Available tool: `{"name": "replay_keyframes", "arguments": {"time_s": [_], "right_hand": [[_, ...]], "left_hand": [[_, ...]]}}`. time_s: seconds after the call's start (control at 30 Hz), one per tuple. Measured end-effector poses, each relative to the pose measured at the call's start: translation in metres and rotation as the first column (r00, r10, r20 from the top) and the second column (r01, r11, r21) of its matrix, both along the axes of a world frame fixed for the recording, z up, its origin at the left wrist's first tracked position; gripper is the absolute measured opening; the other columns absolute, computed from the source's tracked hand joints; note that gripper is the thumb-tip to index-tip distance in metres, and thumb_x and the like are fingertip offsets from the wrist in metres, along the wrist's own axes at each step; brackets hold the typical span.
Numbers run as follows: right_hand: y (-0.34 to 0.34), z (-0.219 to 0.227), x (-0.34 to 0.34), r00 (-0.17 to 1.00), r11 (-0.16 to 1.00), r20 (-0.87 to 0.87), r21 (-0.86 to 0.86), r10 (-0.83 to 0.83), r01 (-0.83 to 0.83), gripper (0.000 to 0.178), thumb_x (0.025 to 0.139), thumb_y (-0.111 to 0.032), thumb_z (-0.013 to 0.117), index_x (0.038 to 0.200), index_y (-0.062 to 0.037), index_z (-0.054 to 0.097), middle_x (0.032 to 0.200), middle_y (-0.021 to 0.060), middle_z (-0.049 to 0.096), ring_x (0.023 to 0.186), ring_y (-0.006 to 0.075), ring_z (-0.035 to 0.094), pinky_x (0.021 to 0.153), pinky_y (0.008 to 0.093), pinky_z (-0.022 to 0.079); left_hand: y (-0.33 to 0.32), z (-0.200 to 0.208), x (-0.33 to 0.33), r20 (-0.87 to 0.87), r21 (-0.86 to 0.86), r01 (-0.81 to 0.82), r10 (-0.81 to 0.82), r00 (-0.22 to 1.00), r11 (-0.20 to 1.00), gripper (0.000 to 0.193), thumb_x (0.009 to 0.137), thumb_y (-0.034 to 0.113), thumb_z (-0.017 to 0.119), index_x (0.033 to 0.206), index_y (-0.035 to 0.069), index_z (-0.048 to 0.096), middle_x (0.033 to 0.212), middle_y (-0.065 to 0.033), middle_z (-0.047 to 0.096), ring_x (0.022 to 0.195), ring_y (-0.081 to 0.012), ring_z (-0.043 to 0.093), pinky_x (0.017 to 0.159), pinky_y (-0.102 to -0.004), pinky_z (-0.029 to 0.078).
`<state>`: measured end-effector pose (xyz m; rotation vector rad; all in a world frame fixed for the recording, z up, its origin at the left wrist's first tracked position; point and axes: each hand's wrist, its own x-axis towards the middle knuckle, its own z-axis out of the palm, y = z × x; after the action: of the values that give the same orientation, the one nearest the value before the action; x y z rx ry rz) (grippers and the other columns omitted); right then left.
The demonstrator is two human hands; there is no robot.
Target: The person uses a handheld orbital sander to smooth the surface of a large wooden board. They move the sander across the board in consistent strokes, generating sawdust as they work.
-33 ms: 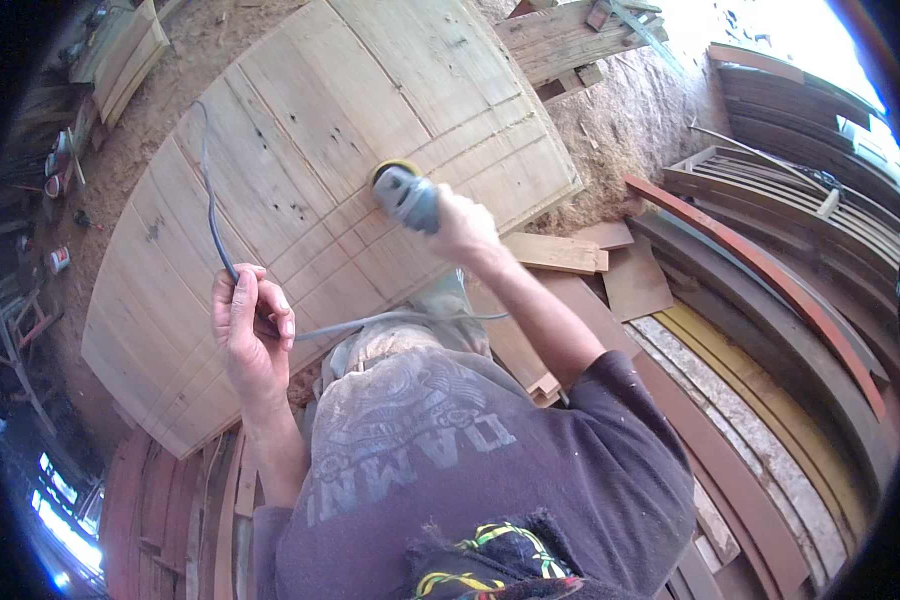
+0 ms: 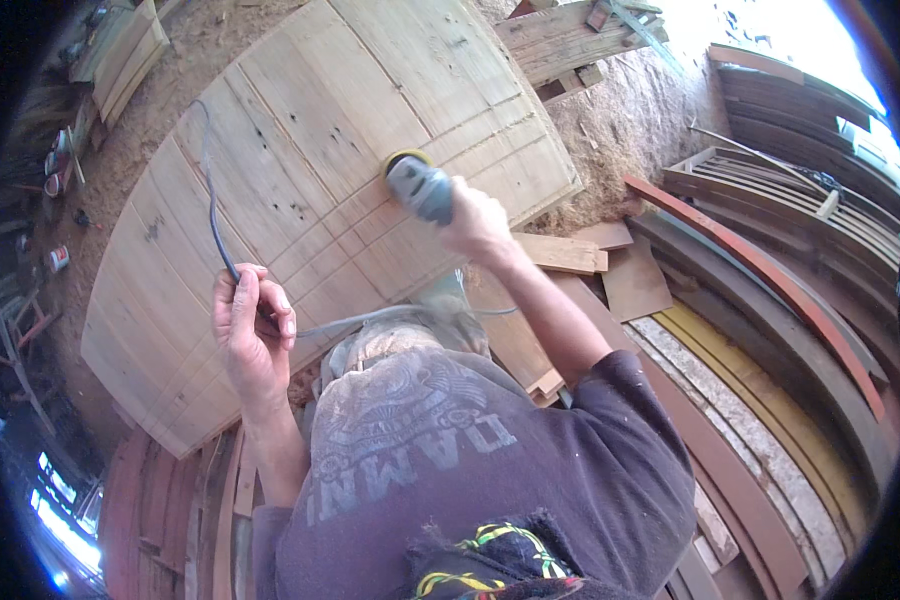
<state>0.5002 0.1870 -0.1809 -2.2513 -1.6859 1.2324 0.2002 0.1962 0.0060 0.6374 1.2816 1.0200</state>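
A big panel of pale wooden planks lies flat on sawdust-covered ground. My right hand is stretched forward and grips a grey power sander, whose yellowish disc rests on the panel near its right middle. My left hand is raised over the panel's near edge with its fingers closed around the sander's grey cord. The cord runs up across the panel and also back toward my body. My dark dusty shirt fills the lower middle.
Curved dark and red wooden pieces are stacked at the right. Short loose boards lie beside the panel. A rough wooden pallet sits at the top. Small cans stand at the left, and reddish planks lie at the lower left.
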Motion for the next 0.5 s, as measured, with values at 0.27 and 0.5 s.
{"name": "replay_keyframes", "arguments": {"time_s": [0.27,0.5], "right_hand": [[0.022,-0.020,0.135,0.945,0.936,0.025,0.146,-0.327,0.320,0.056,0.080,-0.028,0.085,0.130,-0.0060,0.071,0.113,0.0264,0.081,0.109,0.0428,0.080,0.097,0.0499,0.062],[0.007,-0.036,0.111,0.948,0.941,-0.039,0.115,-0.316,0.319,0.060,0.079,-0.031,0.089,0.128,-0.0040,0.070,0.112,0.0251,0.082,0.106,0.0408,0.081,0.093,0.0491,0.064]], "left_hand": [[-0.001,-0.007,0.030,0.070,-0.021,0.032,-0.030,0.997,0.999,0.016,0.118,0.022,0.060,0.118,0.008,0.065,0.077,-0.0057,0.066,0.056,-0.0112,0.057,0.049,-0.0252,0.046],[-0.008,-0.010,0.015,0.047,0.005,0.038,-0.038,0.998,0.999,0.016,0.118,0.023,0.061,0.117,0.008,0.066,0.078,-0.0049,0.067,0.055,-0.0099,0.057,0.046,-0.0236,0.044]]}}
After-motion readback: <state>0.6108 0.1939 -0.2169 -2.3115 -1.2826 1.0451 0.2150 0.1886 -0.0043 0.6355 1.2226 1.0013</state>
